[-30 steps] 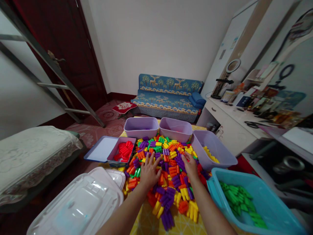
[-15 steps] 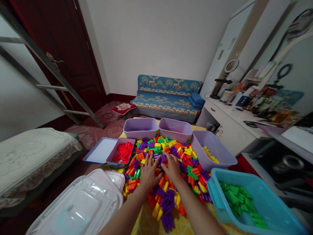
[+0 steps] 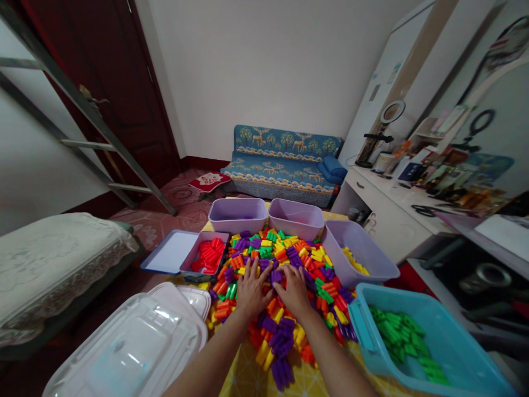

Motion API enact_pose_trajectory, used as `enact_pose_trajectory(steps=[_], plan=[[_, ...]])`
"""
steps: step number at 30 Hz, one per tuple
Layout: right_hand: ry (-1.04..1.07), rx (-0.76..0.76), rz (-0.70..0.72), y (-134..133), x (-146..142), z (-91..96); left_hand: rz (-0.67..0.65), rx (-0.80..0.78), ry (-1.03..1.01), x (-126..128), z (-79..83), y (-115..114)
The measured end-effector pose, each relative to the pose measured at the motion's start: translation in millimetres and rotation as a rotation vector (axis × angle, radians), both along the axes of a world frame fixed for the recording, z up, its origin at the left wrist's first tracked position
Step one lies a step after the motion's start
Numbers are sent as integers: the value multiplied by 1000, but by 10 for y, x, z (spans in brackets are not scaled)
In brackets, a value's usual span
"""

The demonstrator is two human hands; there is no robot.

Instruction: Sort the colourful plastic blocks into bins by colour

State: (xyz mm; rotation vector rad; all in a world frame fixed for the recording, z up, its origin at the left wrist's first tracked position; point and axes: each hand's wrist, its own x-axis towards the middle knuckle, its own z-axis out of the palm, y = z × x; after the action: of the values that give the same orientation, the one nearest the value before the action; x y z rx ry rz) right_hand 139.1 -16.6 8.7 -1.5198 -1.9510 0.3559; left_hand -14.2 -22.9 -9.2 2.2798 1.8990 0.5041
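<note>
A heap of small plastic blocks in red, orange, yellow, green and purple covers the yellow table. My left hand lies flat on the heap with fingers spread. My right hand rests beside it, fingers curled over purple and orange blocks; whether it grips one is unclear. A small tub at the left holds red blocks. The lilac tub at the right holds yellow blocks. A turquoise bin at the near right holds green blocks.
Two lilac tubs stand at the table's far edge. A blue lid lies left of the red tub. A clear plastic lid sits at the near left. A bed is at left, a desk at right.
My right hand moved left from the heap's right side to beside my left hand at the middle. The left hand stayed nearly in place.
</note>
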Motion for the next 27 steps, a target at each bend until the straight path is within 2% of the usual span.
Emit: enact_pose_trajectory(steps=[4, 8, 12, 18, 27], plan=[[61, 14, 2, -36, -4, -35, 6, 10, -15, 4, -17, 0], [322, 109, -175, -34, 53, -108, 10, -13, -14, 10, -14, 3], [526, 50, -277, -3, 129, -239, 13, -15, -2, 16, -1, -4], [570, -82, -217, 1, 175, -371, 19, 25, -8, 18, 2, -23], [487, -124, -253, -68, 179, -237, -4, 28, 10, 4, -42, -4]])
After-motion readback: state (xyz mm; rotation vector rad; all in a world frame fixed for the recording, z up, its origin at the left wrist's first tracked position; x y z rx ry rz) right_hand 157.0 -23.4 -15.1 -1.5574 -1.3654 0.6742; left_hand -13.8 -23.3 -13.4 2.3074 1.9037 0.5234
